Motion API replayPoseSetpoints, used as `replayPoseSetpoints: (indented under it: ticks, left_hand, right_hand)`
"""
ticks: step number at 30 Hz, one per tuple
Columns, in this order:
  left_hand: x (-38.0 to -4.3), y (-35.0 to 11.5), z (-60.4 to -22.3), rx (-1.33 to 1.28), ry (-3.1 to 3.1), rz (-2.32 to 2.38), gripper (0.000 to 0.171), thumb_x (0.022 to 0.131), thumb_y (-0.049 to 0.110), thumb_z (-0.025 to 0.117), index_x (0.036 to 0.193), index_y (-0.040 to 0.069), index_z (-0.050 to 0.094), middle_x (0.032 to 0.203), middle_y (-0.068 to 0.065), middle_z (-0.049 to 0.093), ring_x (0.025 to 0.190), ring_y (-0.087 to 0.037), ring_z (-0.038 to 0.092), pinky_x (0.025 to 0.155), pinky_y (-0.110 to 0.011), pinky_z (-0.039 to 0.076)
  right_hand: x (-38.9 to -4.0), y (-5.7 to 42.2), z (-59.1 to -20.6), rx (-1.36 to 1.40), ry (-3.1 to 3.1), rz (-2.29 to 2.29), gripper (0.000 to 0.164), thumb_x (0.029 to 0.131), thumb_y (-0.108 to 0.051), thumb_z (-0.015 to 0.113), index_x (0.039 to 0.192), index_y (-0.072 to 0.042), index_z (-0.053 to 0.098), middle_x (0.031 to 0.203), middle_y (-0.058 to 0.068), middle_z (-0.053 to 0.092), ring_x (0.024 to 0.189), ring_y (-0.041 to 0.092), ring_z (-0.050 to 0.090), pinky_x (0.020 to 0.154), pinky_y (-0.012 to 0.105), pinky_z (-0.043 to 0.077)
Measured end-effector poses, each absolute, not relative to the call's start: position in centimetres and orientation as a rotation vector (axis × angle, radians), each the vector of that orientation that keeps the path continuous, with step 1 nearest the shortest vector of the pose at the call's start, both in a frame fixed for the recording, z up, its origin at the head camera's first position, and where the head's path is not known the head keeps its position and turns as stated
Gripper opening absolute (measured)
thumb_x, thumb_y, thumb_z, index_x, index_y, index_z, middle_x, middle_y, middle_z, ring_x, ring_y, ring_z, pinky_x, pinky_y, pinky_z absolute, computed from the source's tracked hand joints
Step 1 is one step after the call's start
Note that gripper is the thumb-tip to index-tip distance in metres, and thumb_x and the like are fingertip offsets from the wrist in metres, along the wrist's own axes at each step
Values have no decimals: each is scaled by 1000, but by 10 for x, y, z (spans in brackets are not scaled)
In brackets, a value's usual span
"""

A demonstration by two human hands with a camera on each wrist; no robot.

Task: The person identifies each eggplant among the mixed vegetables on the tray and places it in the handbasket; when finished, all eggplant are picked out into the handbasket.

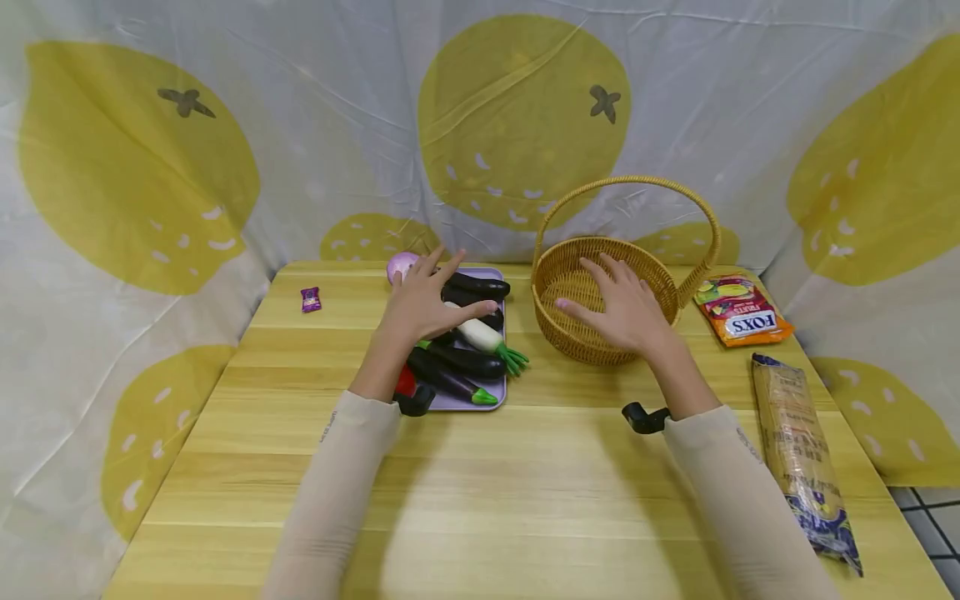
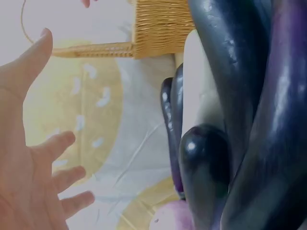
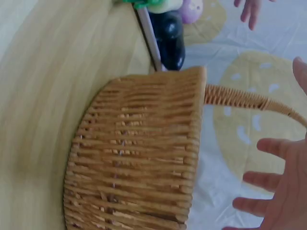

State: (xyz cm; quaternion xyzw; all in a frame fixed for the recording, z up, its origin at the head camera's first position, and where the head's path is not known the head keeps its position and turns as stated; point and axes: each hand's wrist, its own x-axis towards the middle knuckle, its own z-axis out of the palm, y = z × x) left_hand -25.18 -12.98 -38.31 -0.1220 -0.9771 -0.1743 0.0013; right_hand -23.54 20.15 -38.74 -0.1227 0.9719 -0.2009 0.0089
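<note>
L hand (image 1: 422, 304) & R hand (image 1: 626, 312) hover over pale wood bench (image 1: 510, 500), fingers spread, nothing held.
On my head cam, L hand's above a lilac rectangular tray (image 1: 459, 407) w/ glossy dark-purple eggplants (image 1: 468, 362), a white radish w/ green leafy end (image 1: 477, 332) & something red (image 1: 406, 381), partly hidden; a round pale-purple veg (image 1: 401, 265) sits nr tray's far-L corner. R hand's above a rounded golden-brown woven basket w/ tall arched handle (image 1: 573, 340), just R of tray. Wrist cams show me L fingers released, apart from veg; R fingers likewise, apart from basket rim. Far R: red-and-orange FOX'S bag (image 1: 738, 308) nr basket; closer to head cam, a long brown-and-blue plastic pack (image 1: 798, 450). Far L: small purple wrapped packet (image 1: 311, 299). Lemon-print white cloth (image 1: 330, 125) hangs behind.
</note>
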Motion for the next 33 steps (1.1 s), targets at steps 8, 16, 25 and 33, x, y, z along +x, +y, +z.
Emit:
replayPoseSetpoints:
  ticks: [8,16,25,33]
  left_hand:
    - [-239,-168,-384,-384,-3067,-887,94,85,86,52,163,41,25,174,-4,12,159,-38,16,118,-69,26]
    - [-234,-205,-396,-315,-3072,-1034,81,91,78,51,160,39,34,173,-7,19,157,-43,21,120,-70,22]
    - [-232,-232,-423,-361,-2994,-1180,62,106,52,48,157,17,45,166,-16,33,151,-43,33,118,-63,32]
    - [-229,-249,-448,-288,-2991,-1216,54,105,38,57,151,11,52,160,-17,43,136,-47,51,109,-61,44]
  right_hand:
    - [-216,186,-391,-507,3008,-879,83,96,-72,51,159,-18,39,163,12,38,150,40,36,115,65,33]
    - [-196,163,-397,-646,2953,-1144,64,98,-55,64,147,-14,55,148,9,56,133,34,55,108,56,45]
    - [-185,137,-418,-721,2821,-1275,51,96,-42,72,137,-14,63,124,4,65,109,29,64,91,47,55]
    - [-182,119,-432,-744,2702,-1345,48,96,-33,74,136,-7,64,132,13,65,114,34,66,95,51,56]
